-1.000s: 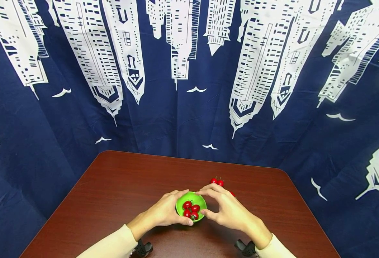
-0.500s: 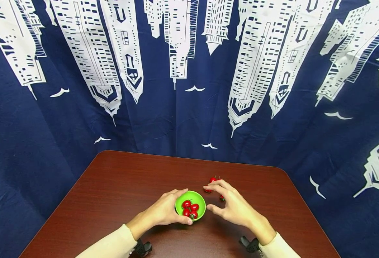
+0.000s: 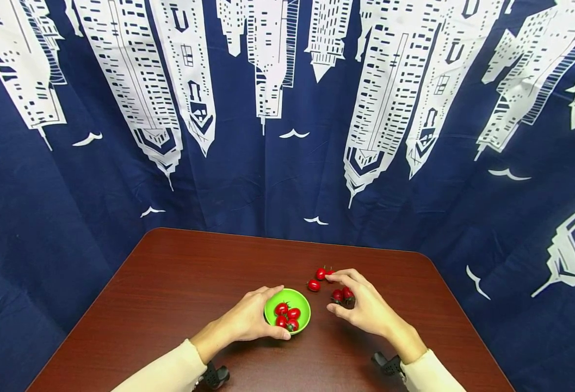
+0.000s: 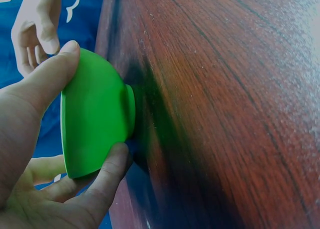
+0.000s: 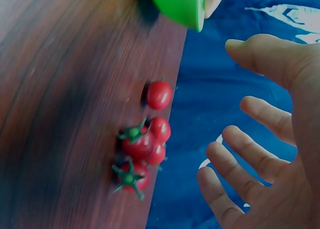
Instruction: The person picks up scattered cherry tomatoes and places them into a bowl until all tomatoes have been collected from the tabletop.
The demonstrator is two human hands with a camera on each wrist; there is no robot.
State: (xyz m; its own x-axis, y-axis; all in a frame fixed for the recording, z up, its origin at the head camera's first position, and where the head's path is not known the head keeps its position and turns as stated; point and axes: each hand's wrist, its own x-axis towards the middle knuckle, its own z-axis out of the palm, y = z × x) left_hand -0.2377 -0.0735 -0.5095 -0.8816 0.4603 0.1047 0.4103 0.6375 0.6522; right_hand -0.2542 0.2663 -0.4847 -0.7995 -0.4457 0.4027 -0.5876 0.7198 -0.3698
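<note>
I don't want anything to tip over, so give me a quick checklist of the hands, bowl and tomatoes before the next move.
1. Left hand holding the green bowl: ok; how firmly, cannot tell.
2. Bowl upright: ok, with four tomatoes visible inside.
3. Room left in the bowl: ok, bare green shows beyond them.
4. Right hand empty: ok, fingers apart.
5. Table free of loose tomatoes: not ok, five lie there.
</note>
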